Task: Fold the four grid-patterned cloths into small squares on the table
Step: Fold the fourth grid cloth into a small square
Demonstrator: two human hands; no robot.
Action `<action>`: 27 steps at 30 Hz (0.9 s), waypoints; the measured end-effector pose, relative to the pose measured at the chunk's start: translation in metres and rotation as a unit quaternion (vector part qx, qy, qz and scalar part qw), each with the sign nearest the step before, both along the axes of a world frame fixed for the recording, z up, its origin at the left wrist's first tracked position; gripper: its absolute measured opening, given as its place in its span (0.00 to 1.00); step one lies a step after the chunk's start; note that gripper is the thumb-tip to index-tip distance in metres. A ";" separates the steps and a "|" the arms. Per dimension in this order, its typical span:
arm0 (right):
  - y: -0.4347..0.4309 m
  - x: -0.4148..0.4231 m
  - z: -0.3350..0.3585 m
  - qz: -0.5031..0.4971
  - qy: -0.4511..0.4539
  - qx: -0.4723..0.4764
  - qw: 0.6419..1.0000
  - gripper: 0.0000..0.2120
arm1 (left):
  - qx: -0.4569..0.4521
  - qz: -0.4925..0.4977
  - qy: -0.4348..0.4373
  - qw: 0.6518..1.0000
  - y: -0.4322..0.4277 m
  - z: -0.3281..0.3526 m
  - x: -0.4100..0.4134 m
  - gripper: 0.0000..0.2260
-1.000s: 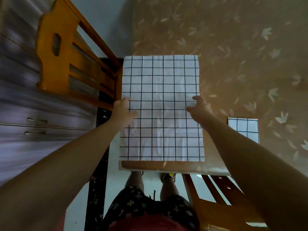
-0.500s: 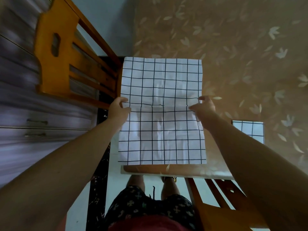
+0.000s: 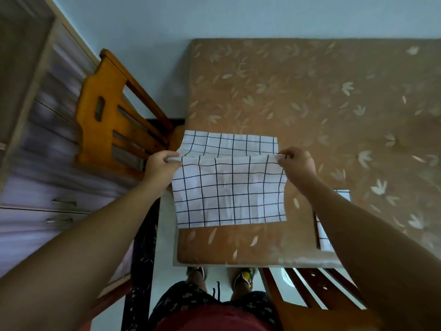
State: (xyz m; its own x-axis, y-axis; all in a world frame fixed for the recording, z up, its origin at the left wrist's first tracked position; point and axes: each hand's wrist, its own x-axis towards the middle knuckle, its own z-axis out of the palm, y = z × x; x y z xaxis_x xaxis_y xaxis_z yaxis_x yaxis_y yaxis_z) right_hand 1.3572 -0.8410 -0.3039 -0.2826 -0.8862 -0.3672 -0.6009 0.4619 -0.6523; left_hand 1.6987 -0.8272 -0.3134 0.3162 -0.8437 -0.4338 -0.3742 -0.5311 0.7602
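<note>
A white cloth with a black grid [image 3: 229, 187] lies at the near left part of the table [image 3: 310, 103], partly doubled over: its near layer is lifted at a crosswise fold, and the far part lies flat behind. My left hand [image 3: 161, 167] pinches the fold's left end. My right hand [image 3: 297, 164] pinches the right end. A second grid cloth [image 3: 325, 235], folded small, rests near the table's right front; my right forearm hides most of it.
The table carries a brown leaf-patterned cover. An orange wooden chair [image 3: 112, 120] stands at its left end, and another chair [image 3: 317, 304] sits under the near edge. Cabinet drawers [image 3: 35, 199] line the left wall. My legs and feet show below the table edge.
The cloth lay flat and full length with both hands at its side edges. Both hands have since pinched it mid-length and raised a fold, so the cloth now looks shorter. The view tilted upward.
</note>
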 end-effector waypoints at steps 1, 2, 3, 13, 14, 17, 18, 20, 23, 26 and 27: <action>-0.002 -0.003 0.009 -0.001 0.006 -0.011 1.000 0.07 | -0.007 -0.007 -0.011 1.000 -0.004 0.008 0.001 0.12; -0.005 -0.005 0.017 0.001 0.010 -0.023 1.000 0.07 | -0.016 -0.018 -0.023 0.999 -0.008 0.017 0.002 0.10; -0.008 -0.008 0.025 0.002 0.014 -0.035 0.999 0.07 | -0.029 -0.031 -0.036 0.998 -0.011 0.025 0.002 0.09; -0.019 -0.033 0.079 0.027 0.148 -0.092 0.984 0.08 | -0.153 -0.182 -0.188 0.953 -0.044 0.089 0.005 0.11; -0.018 -0.034 0.082 0.040 0.174 -0.076 0.981 0.08 | -0.173 -0.192 -0.194 0.946 -0.047 0.094 0.000 0.10; -0.016 -0.038 0.089 0.056 0.195 -0.060 0.977 0.10 | -0.193 -0.208 -0.166 0.944 -0.052 0.108 -0.017 0.09; -0.016 -0.038 0.092 0.055 0.190 -0.054 0.979 0.10 | -0.190 -0.209 -0.149 0.948 -0.053 0.112 -0.022 0.09; -0.014 -0.037 0.099 0.058 0.198 -0.033 0.978 0.11 | -0.195 -0.208 -0.113 0.952 -0.053 0.120 -0.032 0.09; -0.015 -0.027 0.110 0.113 0.247 0.002 0.962 0.16 | -0.222 -0.216 -0.096 0.946 -0.052 0.129 -0.042 0.08; -0.020 0.002 0.113 0.201 0.174 -0.013 0.964 0.24 | -0.254 -0.270 -0.140 0.918 -0.050 0.135 -0.051 0.06; -0.021 0.017 0.114 0.230 0.135 -0.027 0.963 0.27 | -0.265 -0.288 -0.155 0.907 -0.048 0.137 -0.053 0.06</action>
State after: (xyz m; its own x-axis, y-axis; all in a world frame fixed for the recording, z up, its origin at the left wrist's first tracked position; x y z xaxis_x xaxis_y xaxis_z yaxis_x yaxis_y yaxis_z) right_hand 1.3737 -0.8617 -0.1894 0.0665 -0.9561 -0.2853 -0.8851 0.0755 -0.4592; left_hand 1.6457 -0.8751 -0.1767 -0.2055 -0.9718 0.1159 -0.7124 0.2297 0.6631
